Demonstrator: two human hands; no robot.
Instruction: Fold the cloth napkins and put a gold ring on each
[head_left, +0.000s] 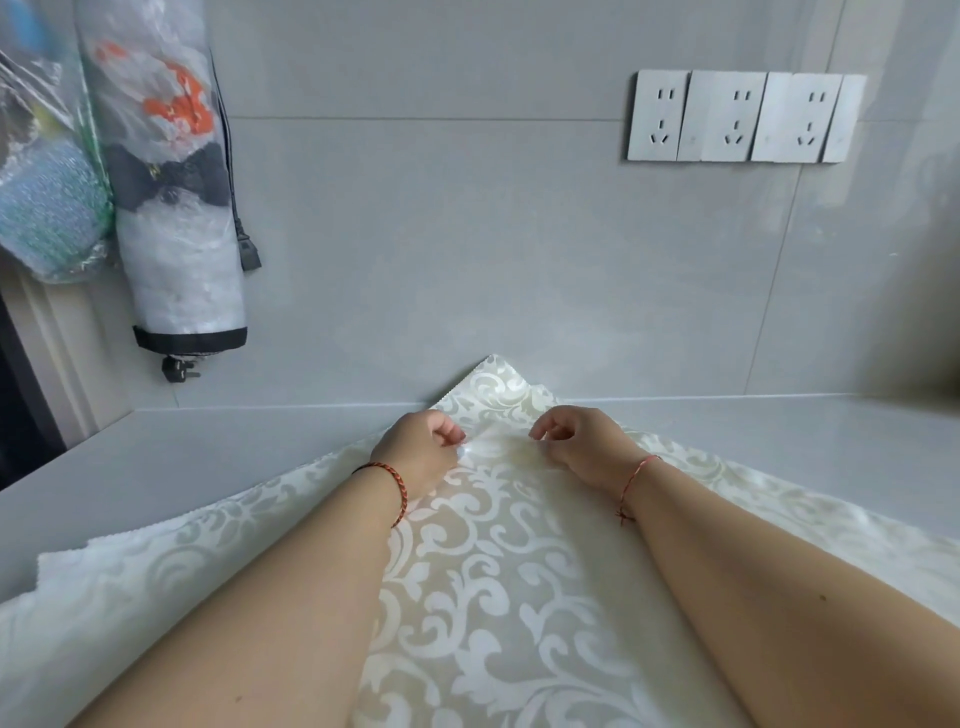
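**Both hands pinching one napkin**

Right now one cream damask napkin (498, 571) lies spread over the grey surface (208, 457), its far corner riding up the wall (467, 234) just beyond the hands. Left hand (421, 452) and right hand (582, 447), fingers curled, each pinch the cloth. Bare surface stretches to either side. Three sockets (737, 117) sit above the right hand.

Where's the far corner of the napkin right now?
In the head view, the napkin's far corner sits center frame, curling up against the tiled wall, just beyond the left hand and right hand, below-left of the wall sockets.
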